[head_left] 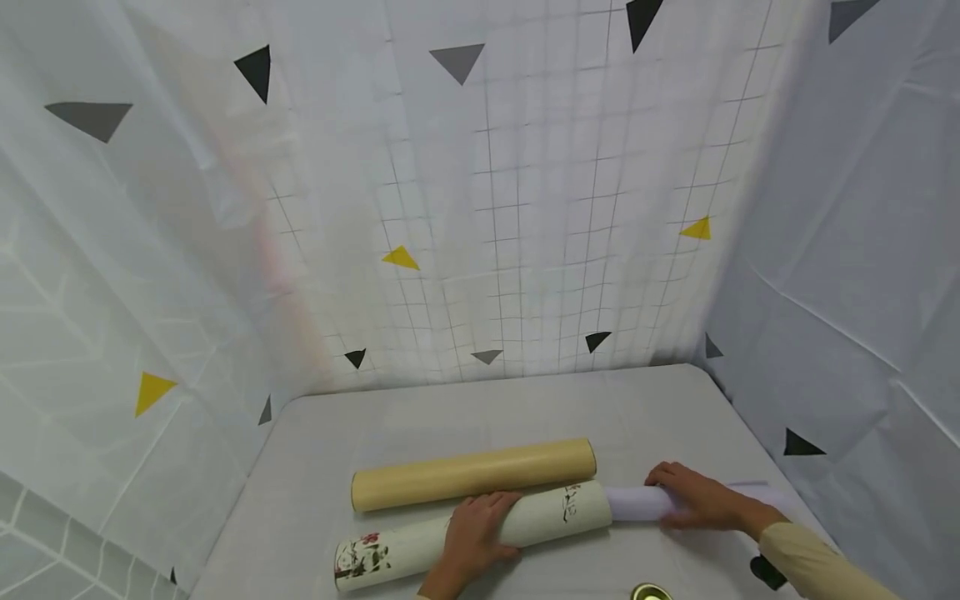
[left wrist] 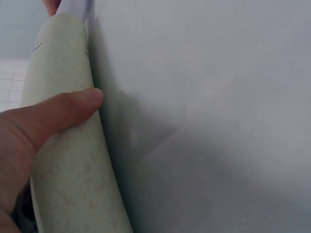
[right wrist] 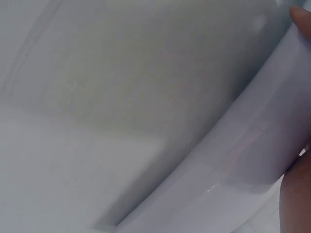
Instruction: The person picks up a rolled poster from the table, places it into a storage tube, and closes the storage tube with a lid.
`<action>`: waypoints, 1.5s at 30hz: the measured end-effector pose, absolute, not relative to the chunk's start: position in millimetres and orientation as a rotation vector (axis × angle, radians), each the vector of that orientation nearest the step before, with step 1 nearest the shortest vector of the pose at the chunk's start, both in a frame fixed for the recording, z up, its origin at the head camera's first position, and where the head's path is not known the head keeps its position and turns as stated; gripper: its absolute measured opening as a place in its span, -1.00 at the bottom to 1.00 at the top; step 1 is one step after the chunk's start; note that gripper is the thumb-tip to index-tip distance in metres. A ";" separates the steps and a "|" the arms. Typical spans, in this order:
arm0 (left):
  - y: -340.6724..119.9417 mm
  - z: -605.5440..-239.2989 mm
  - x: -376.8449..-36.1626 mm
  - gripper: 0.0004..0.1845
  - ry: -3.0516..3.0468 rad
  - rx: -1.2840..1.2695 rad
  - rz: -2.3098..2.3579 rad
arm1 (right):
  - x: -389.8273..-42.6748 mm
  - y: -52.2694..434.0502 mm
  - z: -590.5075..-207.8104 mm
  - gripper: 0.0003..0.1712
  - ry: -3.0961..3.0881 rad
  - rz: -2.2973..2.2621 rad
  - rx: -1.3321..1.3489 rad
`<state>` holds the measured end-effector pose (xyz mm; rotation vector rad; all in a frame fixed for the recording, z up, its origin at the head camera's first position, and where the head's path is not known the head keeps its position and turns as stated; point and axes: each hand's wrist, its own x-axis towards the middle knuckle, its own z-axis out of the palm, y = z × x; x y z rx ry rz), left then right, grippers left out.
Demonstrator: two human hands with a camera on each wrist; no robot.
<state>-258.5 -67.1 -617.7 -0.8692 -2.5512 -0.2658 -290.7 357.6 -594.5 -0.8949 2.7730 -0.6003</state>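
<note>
A pale green cardboard tube (head_left: 551,518) with painted flowers and brush writing lies slanted on the table in the head view. My left hand (head_left: 477,536) grips it near its middle, thumb on the near side; in the left wrist view the thumb (left wrist: 80,104) lies across the speckled tube (left wrist: 73,174). Out of its right end sticks a roll of white paper (head_left: 633,504), with the other part hidden inside the tube. My right hand (head_left: 697,497) holds the paper roll to the right of the tube's mouth. Its fingers curve over the roll (right wrist: 218,165) in the right wrist view.
Just behind the green tube lies a plain tan cardboard tube (head_left: 472,475). A round gold-coloured lid (head_left: 651,592) is at the front edge of the view, and a dark object (head_left: 767,572) sits by the right sleeve. White sheeting with triangles (head_left: 525,208) surrounds the white table (head_left: 652,417).
</note>
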 end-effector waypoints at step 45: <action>-61.4 -613.8 -256.5 -0.08 -2.643 -0.847 -0.260 | -284.1 320.1 -589.0 -0.18 2.915 -0.517 -0.975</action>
